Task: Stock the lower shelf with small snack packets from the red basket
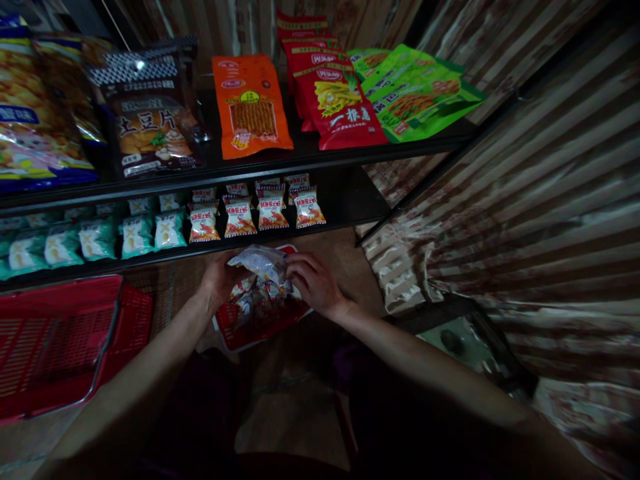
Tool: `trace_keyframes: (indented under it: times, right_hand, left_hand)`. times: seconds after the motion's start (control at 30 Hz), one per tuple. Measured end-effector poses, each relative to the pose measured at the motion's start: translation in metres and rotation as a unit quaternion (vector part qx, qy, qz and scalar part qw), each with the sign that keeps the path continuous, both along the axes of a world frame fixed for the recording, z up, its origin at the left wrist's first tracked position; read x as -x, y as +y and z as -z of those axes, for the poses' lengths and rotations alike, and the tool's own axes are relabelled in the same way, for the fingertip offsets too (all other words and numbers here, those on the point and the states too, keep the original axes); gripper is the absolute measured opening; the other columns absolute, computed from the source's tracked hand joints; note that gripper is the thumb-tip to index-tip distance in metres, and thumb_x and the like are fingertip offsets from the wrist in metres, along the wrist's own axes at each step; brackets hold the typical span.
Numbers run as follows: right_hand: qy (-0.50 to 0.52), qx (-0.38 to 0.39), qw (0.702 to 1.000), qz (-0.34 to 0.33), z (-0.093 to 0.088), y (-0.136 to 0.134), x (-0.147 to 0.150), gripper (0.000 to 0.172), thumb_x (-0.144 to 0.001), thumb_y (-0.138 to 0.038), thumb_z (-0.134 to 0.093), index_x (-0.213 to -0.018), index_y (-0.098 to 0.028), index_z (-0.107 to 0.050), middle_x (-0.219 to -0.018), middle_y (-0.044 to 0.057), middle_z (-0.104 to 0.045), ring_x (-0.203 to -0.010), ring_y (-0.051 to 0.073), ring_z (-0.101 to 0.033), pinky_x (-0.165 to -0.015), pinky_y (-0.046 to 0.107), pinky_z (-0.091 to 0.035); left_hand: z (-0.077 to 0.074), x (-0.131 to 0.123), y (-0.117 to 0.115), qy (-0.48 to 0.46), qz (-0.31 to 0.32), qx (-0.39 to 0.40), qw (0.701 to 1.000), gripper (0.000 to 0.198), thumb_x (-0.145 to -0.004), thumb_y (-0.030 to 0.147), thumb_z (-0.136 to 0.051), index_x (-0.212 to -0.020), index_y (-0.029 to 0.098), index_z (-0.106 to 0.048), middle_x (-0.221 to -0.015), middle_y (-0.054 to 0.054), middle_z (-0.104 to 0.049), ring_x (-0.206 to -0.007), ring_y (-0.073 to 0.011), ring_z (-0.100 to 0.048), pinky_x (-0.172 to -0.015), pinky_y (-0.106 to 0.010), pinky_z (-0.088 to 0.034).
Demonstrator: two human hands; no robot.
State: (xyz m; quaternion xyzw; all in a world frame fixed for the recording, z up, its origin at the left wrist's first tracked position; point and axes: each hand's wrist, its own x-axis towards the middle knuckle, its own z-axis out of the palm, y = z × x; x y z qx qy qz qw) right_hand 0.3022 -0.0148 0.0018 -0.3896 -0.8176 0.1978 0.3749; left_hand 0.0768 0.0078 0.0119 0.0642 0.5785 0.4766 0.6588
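Between my two hands a small white snack bag [263, 261] is held above a red basket [233, 337] with a pale rim. My left hand [219, 280] grips the bag's left end, its fingertips partly behind the plastic. On the right end, my right hand [316, 283] has its fingers closed. Several more snack bags [263, 300] of white, red and blue lie in the basket under the held one. Just beyond, matching small white-and-orange snack bags [241, 217] stand in rows on the lower shelf [345, 200].
Teal snack bags [137, 233] fill the lower shelf's left side. The upper shelf [210, 157] bears brown potato-chip bags [153, 120], an orange packet [253, 110], red packets [335, 100] and green packets [415, 97]. An empty red shopping basket [117, 320] stands at left; a patterned curtain [525, 200] hangs at right.
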Motion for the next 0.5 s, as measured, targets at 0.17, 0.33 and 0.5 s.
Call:
trace_keyframes:
  times: [0.17,0.33,0.5]
  right_hand:
    - [0.129,0.191,0.968,0.098,0.011,-0.001,0.002,0.011,-0.085,-0.033,-0.052,-0.086,-0.022,-0.054,-0.083,0.002,-0.062,-0.078,0.018,-0.06,-0.073,0.031,-0.047]
    - [0.328,0.325,0.876,0.138,0.016,0.002,0.005,0.018,-0.076,-0.038,-0.061,-0.077,-0.023,-0.051,-0.076,-0.002,-0.061,-0.072,0.015,-0.057,-0.069,0.029,-0.047]
    - [0.474,0.457,0.739,0.143,0.01,-0.001,0.006,0.027,-0.067,-0.037,-0.073,-0.081,-0.023,-0.055,-0.085,-0.003,-0.065,-0.075,0.013,-0.061,-0.072,0.028,-0.051]
  left_hand:
    - [-0.008,-0.004,-0.004,-0.027,0.015,-0.058,0.998,0.031,-0.09,0.032,-0.043,-0.079,0.012,-0.064,-0.086,-0.012,-0.069,-0.081,-0.0214,-0.068,-0.078,-0.035,-0.056]
    - [-0.002,-0.006,-0.008,0.017,0.048,-0.103,0.993,0.01,-0.077,0.013,-0.058,-0.083,0.012,-0.065,-0.094,-0.01,-0.071,-0.092,-0.0198,-0.067,-0.09,-0.034,-0.05]
    - [0.003,-0.007,-0.009,0.053,0.027,-0.126,0.99,0.022,-0.069,0.01,-0.068,-0.09,0.015,-0.063,-0.086,-0.005,-0.07,-0.086,-0.0185,-0.067,-0.089,-0.038,-0.05]
